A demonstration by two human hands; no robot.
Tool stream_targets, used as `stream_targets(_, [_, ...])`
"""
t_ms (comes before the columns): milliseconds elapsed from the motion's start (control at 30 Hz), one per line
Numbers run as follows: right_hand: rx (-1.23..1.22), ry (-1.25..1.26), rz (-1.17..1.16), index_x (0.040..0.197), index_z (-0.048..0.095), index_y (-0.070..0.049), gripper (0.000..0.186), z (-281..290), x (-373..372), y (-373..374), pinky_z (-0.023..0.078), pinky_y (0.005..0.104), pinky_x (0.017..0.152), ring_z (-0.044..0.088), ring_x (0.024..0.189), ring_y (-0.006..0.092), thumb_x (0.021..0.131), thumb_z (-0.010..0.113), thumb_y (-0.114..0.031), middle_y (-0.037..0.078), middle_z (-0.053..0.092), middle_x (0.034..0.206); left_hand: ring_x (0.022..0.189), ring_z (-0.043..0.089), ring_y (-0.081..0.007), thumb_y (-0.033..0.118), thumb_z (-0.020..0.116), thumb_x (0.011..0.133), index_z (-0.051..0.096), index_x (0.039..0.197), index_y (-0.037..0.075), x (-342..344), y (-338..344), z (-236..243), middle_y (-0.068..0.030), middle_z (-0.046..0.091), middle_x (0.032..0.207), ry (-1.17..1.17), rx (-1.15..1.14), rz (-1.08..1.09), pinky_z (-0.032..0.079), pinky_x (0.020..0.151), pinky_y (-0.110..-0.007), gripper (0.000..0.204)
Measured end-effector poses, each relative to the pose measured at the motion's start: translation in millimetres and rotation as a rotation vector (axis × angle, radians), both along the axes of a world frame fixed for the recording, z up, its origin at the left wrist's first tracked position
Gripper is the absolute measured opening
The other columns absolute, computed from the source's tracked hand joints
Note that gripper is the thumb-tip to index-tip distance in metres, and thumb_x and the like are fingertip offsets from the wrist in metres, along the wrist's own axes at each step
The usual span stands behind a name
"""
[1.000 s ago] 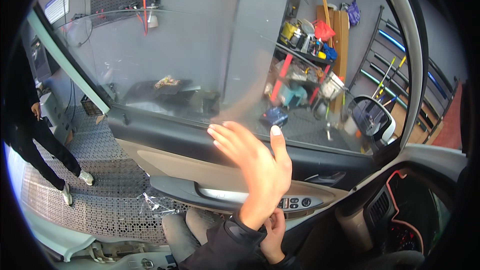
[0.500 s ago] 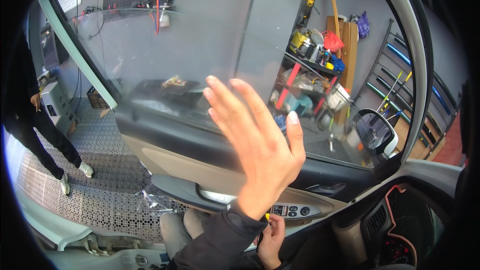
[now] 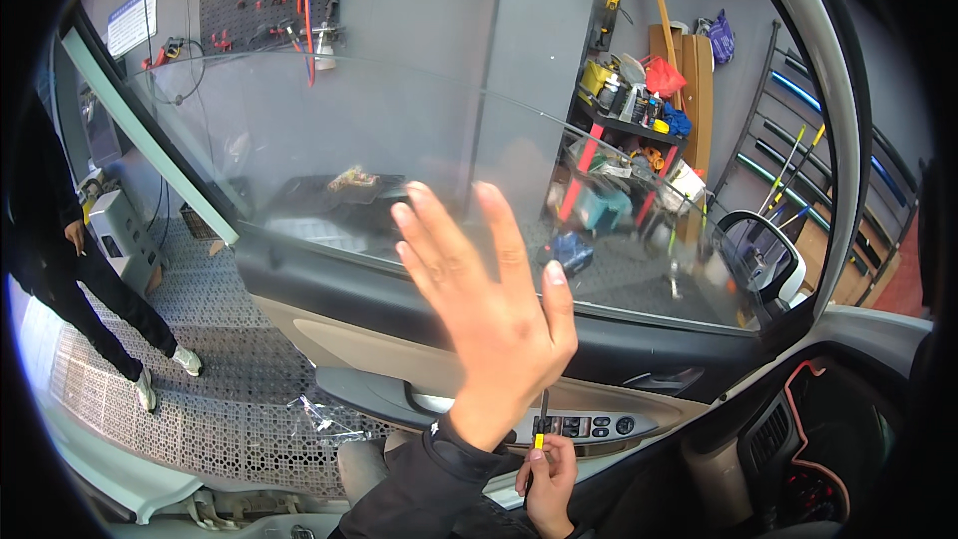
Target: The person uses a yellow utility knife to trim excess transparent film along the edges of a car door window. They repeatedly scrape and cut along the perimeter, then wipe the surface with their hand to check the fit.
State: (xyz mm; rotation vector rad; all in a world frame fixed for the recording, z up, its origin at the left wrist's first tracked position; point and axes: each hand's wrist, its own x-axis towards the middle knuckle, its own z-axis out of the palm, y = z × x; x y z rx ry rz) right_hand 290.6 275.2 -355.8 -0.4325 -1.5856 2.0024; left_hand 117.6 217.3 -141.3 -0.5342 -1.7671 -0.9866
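Note:
My left hand [image 3: 494, 324] is raised in front of the car door's window glass [image 3: 379, 130], fingers spread and pointing up, with nothing held. Whether its fingertips touch the glass I cannot tell. Lower down, my right hand [image 3: 551, 484] closes around a slim black tool with a yellow section [image 3: 539, 441]. The tool points upward, its thin dark end overlapping the window switch panel [image 3: 589, 426] on the armrest. Contact with the switches cannot be made out. The glass's upper edge slopes across the opening, below the top of the frame.
The open door [image 3: 329, 284] spans the view, with its side mirror [image 3: 773, 260] at the right. A person in dark clothes [image 3: 80, 240] stands outside on the left on a perforated floor [image 3: 230, 389]. Beyond the glass is a loaded shelf [image 3: 634, 125]. The dashboard [image 3: 768, 439] is at lower right.
The glass's upper edge sits slightly lower in the opening. My left hand has shifted down and left, still spread. More of the tool in my right hand now shows.

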Motion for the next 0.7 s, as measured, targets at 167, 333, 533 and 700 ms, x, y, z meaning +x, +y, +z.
stream_targets(167, [0.000,0.009,0.011,0.121,0.047,-0.001,0.018,-6,3,0,0.040,0.0249,0.040,0.054,0.049,0.0131,0.107,0.056,-0.008,0.010,0.059,0.096,0.152,0.007,-0.0657,0.024,0.056,0.096,0.034,0.163,0.002,-11,-6,-5,-0.0441,0.010,0.165,0.042,-0.008,0.010,0.013,0.118,-0.074,0.073])
stream_targets(333, [-0.078,0.031,0.027,0.128,0.057,0.000,0.029,-9,4,-7,0.044,0.0241,0.048,0.055,0.055,0.0106,0.100,0.061,0.005,0.009,0.063,0.092,0.152,0.010,-0.0654,0.021,0.056,0.094,0.045,0.158,0.004,-8,-12,-8,-0.0425,0.012,0.166,0.042,-0.047,0.017,0.014,0.117,-0.074,0.068])
stream_targets(533, [-0.044,-0.029,0.061,0.128,0.050,-0.003,0.023,-10,2,-9,0.041,0.0221,0.048,0.051,0.055,0.0069,0.106,0.056,-0.003,0.005,0.059,0.092,0.152,0.011,-0.0645,0.020,0.056,0.093,0.046,0.158,0.004,-21,-21,-2,-0.0417,0.016,0.165,0.094,-0.070,0.070,0.014,0.119,-0.071,0.067])
stream_targets(700, [-0.005,-0.065,0.071,0.125,0.052,-0.003,0.020,-20,-2,-13,0.042,0.0217,0.049,0.051,0.056,0.0061,0.106,0.057,-0.007,0.003,0.059,0.090,0.152,0.012,-0.0646,0.018,0.056,0.092,0.054,0.151,0.002,-21,-23,-13,-0.0397,0.017,0.166,0.094,-0.165,0.076,0.015,0.119,-0.071,0.061])
